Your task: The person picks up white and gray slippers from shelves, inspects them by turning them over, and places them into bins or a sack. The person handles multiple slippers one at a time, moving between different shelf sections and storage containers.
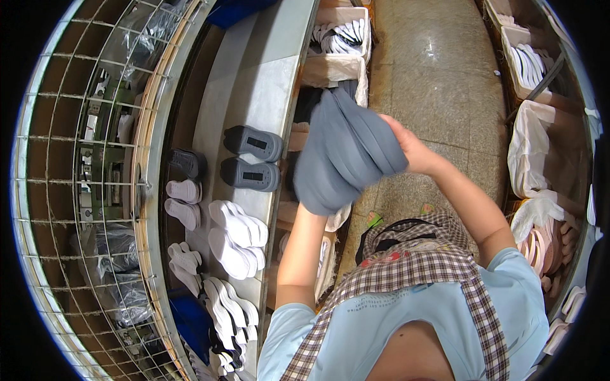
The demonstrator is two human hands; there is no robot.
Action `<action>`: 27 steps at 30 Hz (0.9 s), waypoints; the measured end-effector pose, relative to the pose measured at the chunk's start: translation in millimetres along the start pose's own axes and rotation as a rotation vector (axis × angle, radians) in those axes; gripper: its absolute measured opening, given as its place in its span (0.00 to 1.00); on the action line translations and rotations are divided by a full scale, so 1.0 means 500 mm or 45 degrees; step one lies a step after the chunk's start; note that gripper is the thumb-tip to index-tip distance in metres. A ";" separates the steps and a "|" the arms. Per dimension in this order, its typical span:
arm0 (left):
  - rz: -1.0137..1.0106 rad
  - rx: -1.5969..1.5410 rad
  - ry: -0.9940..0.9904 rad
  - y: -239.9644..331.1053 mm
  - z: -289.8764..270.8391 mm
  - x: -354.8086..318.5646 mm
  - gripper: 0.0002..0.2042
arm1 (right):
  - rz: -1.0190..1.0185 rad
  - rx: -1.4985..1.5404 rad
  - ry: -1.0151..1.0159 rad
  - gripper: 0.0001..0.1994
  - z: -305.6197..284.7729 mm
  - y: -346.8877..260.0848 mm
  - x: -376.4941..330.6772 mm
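Note:
A fanned stack of several dark grey shoe soles (349, 152) is up in front of me, over the edge of the metal shelf. My right hand (408, 146) grips the right end of the stack, its fingers partly behind the soles. My left forearm runs up to the lower left end of the stack. The soles hide my left hand, so its fingers do not show. Left of the stack, a pair of dark grey soles (252, 160) with black rectangles lies on the metal shelf (244, 82).
White soles (237, 238) and pale pink soles (183, 203) lie on the shelf. A wire mesh guard (82, 159) stands at far left. Lined bins (337, 66) of soles line the shelf's right side. More bins (530, 146) stand across the stone-floored aisle (438, 82).

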State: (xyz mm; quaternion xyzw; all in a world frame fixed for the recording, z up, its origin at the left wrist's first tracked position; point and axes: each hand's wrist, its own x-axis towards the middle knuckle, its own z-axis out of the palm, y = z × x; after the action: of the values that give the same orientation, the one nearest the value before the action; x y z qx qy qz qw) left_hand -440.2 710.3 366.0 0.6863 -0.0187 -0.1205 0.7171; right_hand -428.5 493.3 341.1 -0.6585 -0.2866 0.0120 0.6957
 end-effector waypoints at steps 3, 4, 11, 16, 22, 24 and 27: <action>-0.481 -0.815 -0.014 0.009 0.004 -0.022 0.21 | 0.462 0.822 -0.002 0.19 -0.016 0.012 -0.014; -0.441 -0.815 -0.053 0.007 0.005 -0.024 0.22 | 0.634 1.049 0.014 0.18 -0.017 0.011 -0.021; -0.334 -0.638 -0.006 -0.037 0.006 -0.035 0.26 | 0.648 0.775 0.102 0.35 0.023 -0.011 -0.068; -0.496 -1.227 -0.088 -0.047 -0.004 -0.040 0.24 | 0.612 0.768 0.133 0.44 0.031 -0.024 -0.072; -0.402 -0.893 -0.154 -0.067 -0.023 -0.059 0.20 | 0.592 0.667 0.112 0.44 0.059 -0.033 -0.085; -0.445 -0.981 -0.181 -0.076 -0.026 -0.062 0.20 | 0.599 0.675 0.131 0.43 0.064 -0.030 -0.089; -0.428 -1.110 -0.098 -0.091 -0.026 -0.069 0.20 | 0.613 0.730 0.139 0.44 0.062 -0.019 -0.092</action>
State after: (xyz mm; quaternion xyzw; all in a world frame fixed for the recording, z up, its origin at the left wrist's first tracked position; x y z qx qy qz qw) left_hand -477.7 728.4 325.0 0.3096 0.1186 -0.2571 0.9077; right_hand -483.4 502.1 331.4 -0.4851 -0.0712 0.2196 0.8434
